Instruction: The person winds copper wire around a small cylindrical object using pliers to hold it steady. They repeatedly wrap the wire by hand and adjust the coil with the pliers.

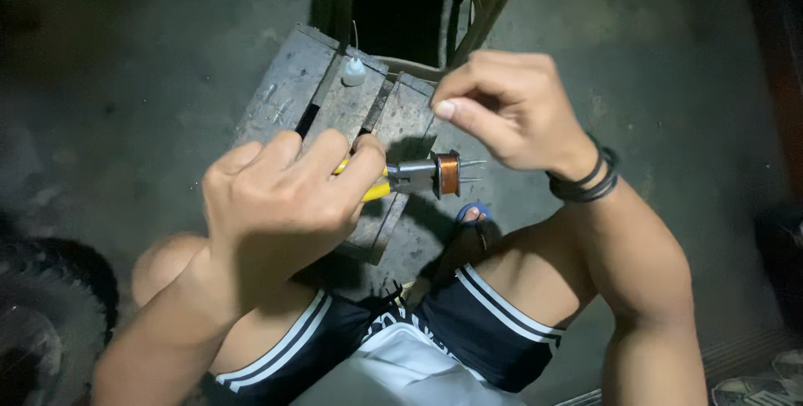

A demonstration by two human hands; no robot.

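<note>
black shorts [468,331] with white stripes fill the bottom, knees apart. left hand [280,197] is closed around yellow-handled pliers [393,178], whose tip grips a small copper coil [449,173] above a worn wooden block [335,97]. right hand [510,109], fingers pinched together, hovers just above the coil; whether it holds anything cannot be told. a small white bottle [354,71] stands on the block.

Wooden block [293,80], small white bottle [354,71], tyre [42,331]

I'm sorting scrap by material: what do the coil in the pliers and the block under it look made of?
Coil: probably copper wire, by its shiny orange-brown windings, on a dark spool.
Block: apparently weathered grey wood, with slats, gaps and grain.
Pliers: dull grey metal, yellow handles, likely plastic.
</note>
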